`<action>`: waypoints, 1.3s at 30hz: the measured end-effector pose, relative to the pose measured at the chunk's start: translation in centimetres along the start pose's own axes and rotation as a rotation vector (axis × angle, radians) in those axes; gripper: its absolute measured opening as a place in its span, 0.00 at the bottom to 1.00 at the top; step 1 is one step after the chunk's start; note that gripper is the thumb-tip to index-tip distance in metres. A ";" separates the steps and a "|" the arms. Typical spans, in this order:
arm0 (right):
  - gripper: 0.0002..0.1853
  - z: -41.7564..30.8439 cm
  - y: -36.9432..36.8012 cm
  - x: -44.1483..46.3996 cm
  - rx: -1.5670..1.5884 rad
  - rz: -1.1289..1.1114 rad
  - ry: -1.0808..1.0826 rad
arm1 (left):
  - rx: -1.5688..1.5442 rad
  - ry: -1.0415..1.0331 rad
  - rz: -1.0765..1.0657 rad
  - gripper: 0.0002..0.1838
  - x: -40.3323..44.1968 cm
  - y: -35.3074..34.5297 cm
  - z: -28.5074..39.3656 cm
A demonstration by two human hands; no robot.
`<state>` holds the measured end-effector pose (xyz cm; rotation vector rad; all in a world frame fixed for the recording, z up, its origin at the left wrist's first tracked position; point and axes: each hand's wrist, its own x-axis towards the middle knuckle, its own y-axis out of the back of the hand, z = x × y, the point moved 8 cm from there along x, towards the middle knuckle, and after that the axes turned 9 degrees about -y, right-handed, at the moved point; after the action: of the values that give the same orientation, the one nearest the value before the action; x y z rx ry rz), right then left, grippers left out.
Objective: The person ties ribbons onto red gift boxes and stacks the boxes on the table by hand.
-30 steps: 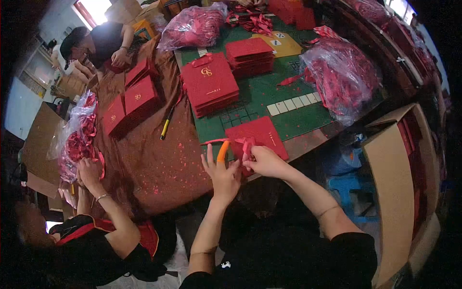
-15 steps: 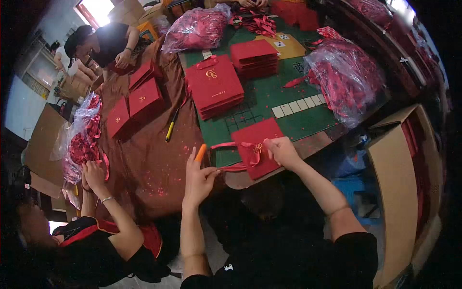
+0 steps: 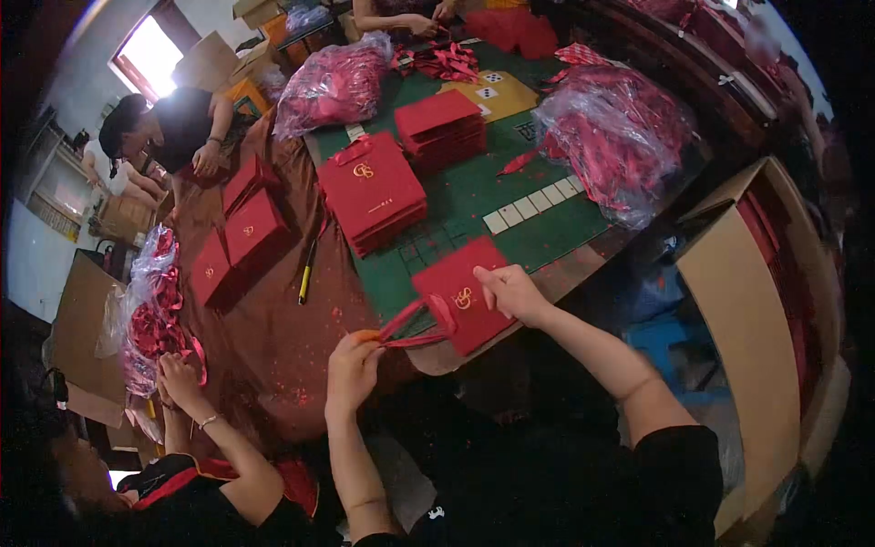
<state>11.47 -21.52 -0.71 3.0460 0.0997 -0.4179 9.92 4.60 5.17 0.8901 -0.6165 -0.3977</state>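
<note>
– Moved since the earlier frame: left hand (image 3: 353, 369), its fingers then extended, now curled round the narrow red ribbon handle (image 3: 412, 337); the ribbon's slack loop, now drawn out straight toward the left.

– And the piece it belongs to?

– One flat red paper bag with gold monogram (image 3: 474, 319), lying near, at the near edge of the green table surface (image 3: 456, 196). Right hand (image 3: 510, 294): grasping the bag's right edge, thumb on its front.

– Faults to list?

– First, torn ribbon holes, should the left pull too hard against the right's hold. Second, creased paper, should that right thumb press deep. Third, uneven strands, should the orange rubbery finger cover (image 3: 365, 335) slip along the ribbon.

– Any risk from position?

– Likely one: a slackened right grip could let the bag slide left, off the near edge.
</note>
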 end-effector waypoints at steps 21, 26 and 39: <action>0.26 -11.8 1.6 -2.4 -0.821 -0.201 0.455 | -0.463 0.148 0.192 0.05 -2.4 3.5 2.2; 0.16 -8.7 5.7 7.4 -1.168 0.479 0.646 | -0.262 0.162 0.176 0.08 -1.8 1.5 -1.5; 0.05 -5.2 11.5 12.7 -1.468 0.642 0.452 | -0.266 0.556 0.182 0.11 -4.3 1.2 -5.9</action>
<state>25.92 -31.84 1.46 1.5176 -0.3688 0.3071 10.55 11.22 1.91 0.6413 -0.1236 -0.0538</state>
